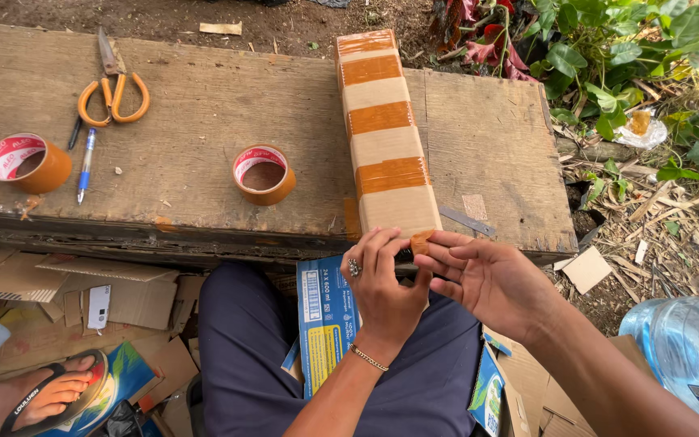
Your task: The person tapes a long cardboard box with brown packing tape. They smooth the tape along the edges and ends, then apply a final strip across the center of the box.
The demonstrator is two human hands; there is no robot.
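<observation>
**Cardboard box: near-end taping, fault risks**

Cardboard box [383,129], long and narrow with brown tape bands across it, lay lengthwise on the wooden bench [204,113], its near end overhanging the front edge above the person's lap. The left hand [383,287] was cupped against that end, fingers [382,243] pressed on it. The right hand [487,279] pinched a short brown tape tab [421,241] at the box corner, fingers closed on it.

Probable faults, as judged from this position:
- The tab could fold and stick to itself, since it was small and held by the fingertips only.
- The box could tip off the edge if pressed down at the overhang.

A tape roll [264,173], a second roll [26,162], scissors [112,91] and a pen [85,166] lay clear of the hands.
</observation>
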